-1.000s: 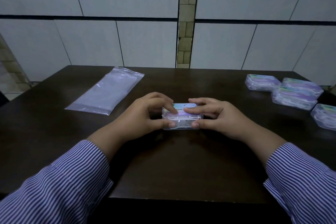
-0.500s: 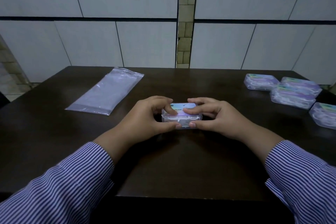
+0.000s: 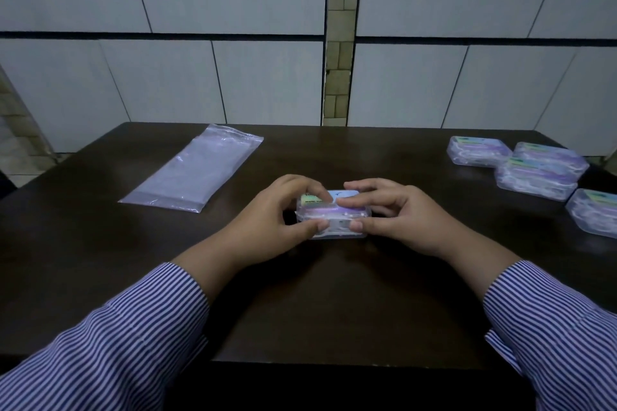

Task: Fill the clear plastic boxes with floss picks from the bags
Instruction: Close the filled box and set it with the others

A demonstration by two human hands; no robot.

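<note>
Both hands, left hand [image 3: 270,223] and right hand [image 3: 397,220], keep pinching the box [image 3: 334,217] at table [image 3: 100,243] centre, little changed; lid seems pressed shut. Flat bag [image 3: 197,170] at ten o'clock, filled boxes [image 3: 534,167] at two.

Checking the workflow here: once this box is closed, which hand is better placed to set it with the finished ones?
Right, probably. The finished boxes lie at the table's right edge, nearer the right hand. Both hands grip the box; the left hand sits toward the bag.
</note>
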